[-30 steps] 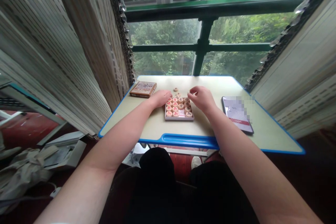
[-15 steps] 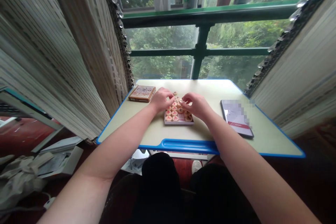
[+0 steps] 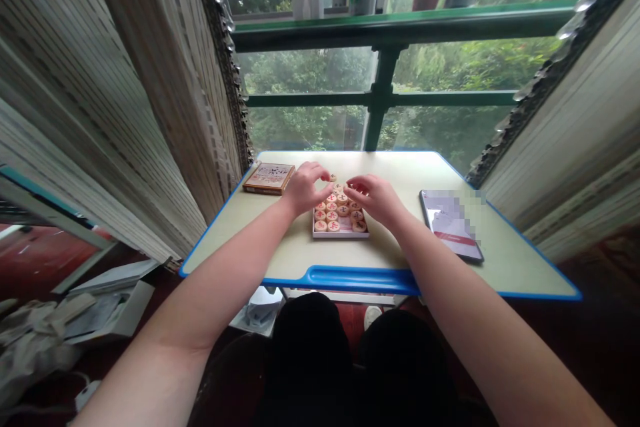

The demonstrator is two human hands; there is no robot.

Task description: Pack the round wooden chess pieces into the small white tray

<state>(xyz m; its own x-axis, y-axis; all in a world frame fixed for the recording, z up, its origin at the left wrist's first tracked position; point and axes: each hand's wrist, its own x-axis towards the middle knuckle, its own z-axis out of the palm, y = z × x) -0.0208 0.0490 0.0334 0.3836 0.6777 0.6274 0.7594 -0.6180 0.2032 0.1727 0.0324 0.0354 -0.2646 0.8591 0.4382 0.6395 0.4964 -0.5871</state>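
A shallow white box [image 3: 341, 235] on the table holds several round wooden pieces [image 3: 333, 225] with red or dark characters, and a gap shows near its front. My left hand [image 3: 306, 188] is at the box's back left, thumb and fingers apart, with no piece visible between them. Over the back right of the box is my right hand [image 3: 374, 197], its fingers curved and slightly spread, nothing visible in them. One loose piece [image 3: 333, 177] lies behind the box, between the hands.
A patterned box lid [image 3: 270, 177] lies at the table's back left. To the right is a dark-edged tablet [image 3: 451, 227]. The table [image 3: 385, 163] has a blue rim and stands against a window with green bars. Curtains hang on both sides.
My right hand has drawn slightly back from the pieces, and its fingers have loosened. My left hand has shifted a little, with its fingers raised.
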